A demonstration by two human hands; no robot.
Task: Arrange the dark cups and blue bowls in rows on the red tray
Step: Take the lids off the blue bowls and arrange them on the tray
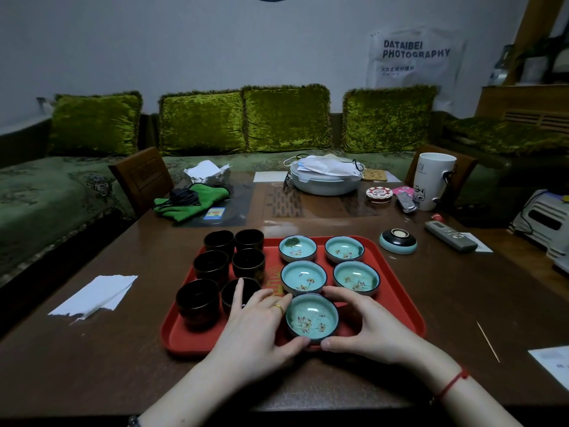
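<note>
Wall (215,41): pale, plain; white bag (414,57) printed "DATAIBEI PHOTOGRAPHY" is hung at right.
Sofa (46,192): green, patterned, set along the wall.
Cushions (203,121): four, green velvet, propped on sofa back.
Table (462,288): dark wood, glossy.
Chairs (141,177): two wooden backs, seen at table's far edge.
Cabinet (523,100): wood, far right.
Light: dim.

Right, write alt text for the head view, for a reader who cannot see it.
The left hand and right hand cup a blue bowl at the near edge of a red tray on a brown table. Six dark cups stand in two columns on its left, four more blue bowls on its right; another bowl lies upside down off the tray.
</note>
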